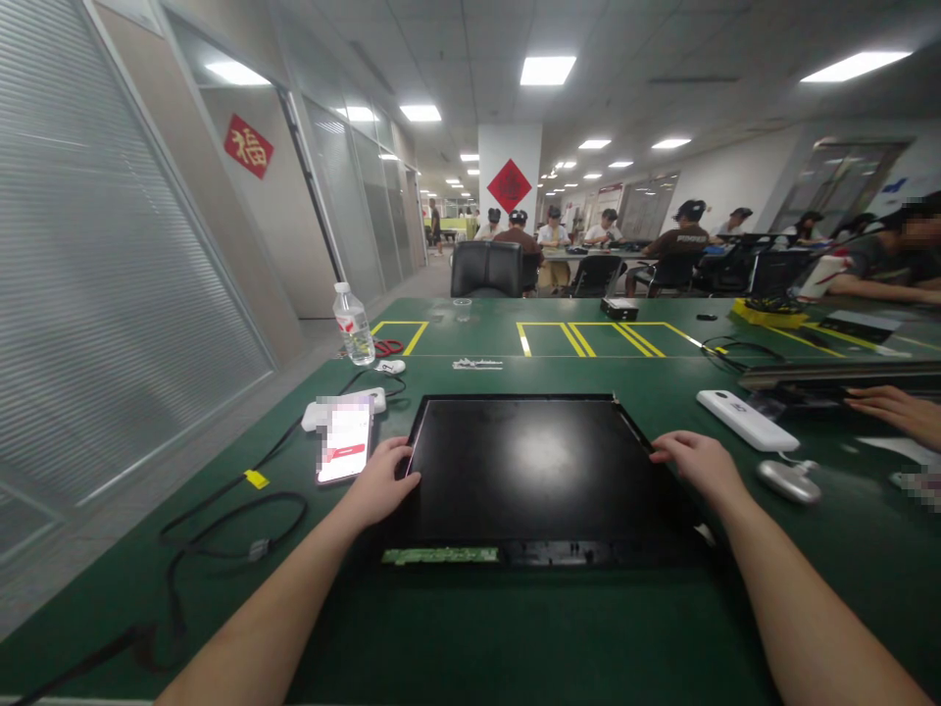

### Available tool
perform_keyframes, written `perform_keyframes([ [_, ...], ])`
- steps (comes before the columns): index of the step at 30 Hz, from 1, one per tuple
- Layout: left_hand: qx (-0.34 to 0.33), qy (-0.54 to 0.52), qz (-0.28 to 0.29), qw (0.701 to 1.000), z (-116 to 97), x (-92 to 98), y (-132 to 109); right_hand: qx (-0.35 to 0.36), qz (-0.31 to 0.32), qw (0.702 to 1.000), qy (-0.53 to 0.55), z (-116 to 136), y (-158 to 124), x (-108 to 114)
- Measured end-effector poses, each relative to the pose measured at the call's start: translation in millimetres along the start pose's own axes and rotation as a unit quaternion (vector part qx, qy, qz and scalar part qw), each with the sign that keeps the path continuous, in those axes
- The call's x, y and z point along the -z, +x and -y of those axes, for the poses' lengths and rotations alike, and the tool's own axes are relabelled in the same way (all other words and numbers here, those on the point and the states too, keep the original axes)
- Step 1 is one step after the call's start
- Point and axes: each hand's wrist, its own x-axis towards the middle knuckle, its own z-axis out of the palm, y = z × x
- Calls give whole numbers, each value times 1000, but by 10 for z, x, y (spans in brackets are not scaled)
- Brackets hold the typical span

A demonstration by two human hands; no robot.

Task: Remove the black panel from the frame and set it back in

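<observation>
A black flat screen panel (529,471) lies face up on the green table (515,628) in front of me, with a thin green circuit strip (439,556) along its near edge. My left hand (382,482) grips the panel's left edge, thumb on top and fingers curled. My right hand (695,463) rests on the panel's right edge, fingers bent over the rim.
A phone (344,446) and a white power bank (345,404) lie left of the panel, with black cables (221,529) and a water bottle (354,325) beyond. A white device (746,420) and a mouse (789,480) sit to the right. Another person's hand (897,410) reaches in at far right. Several people sit at the back.
</observation>
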Motion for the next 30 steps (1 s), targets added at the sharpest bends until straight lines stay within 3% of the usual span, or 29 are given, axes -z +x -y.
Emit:
perform_keyframes([
  [11, -57, 142, 26, 988, -74, -32, -67, 58, -23, 985, -158, 73, -89, -56],
  [15, -64, 221, 49, 972, -108, -35, -86, 59, -22, 985, -160, 49, -60, -49],
  [22, -73, 249, 48, 965, -96, -36, -88, 48, -14, 990, -134, 49, -48, -29],
  [26, -118, 259, -27, 958, -223, -22, -147, 42, -12, 989, -143, 71, -70, -38],
  [30, -326, 169, -198, 909, -551, 69, -492, 45, -12, 988, -147, 68, -72, -47],
])
